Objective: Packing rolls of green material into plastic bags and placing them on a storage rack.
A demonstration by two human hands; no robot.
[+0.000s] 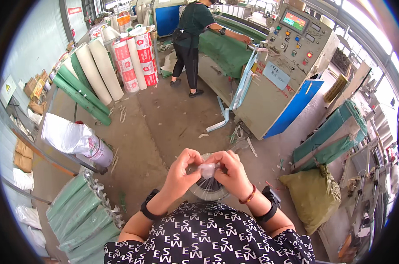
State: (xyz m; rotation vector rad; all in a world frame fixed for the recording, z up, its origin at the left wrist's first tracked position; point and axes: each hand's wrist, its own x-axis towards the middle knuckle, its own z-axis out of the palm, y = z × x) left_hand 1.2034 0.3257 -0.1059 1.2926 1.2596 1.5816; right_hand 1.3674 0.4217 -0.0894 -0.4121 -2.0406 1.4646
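Close in front of my body, my left hand [185, 172] and my right hand [233, 174] meet with fingers pinched. Between them they hold a bunched, twisted piece of clear plastic film [207, 170]. Creases in the film fan downward from the bunch toward a round, grey-white object [204, 193] with a dark middle. That object stands below my hands, its top partly covered by them; it may be the wrapped end of a roll, but I cannot tell.
A person [193, 44] works at a machine with green sheeting [223, 53] and a control cabinet [292, 57]. Left stand upright rolls [94, 70], a plastic-covered drum [98, 152] and plastic-wrapped green rolls [80, 215]. Right are an olive sack [314, 198] and a green bundle [331, 134].
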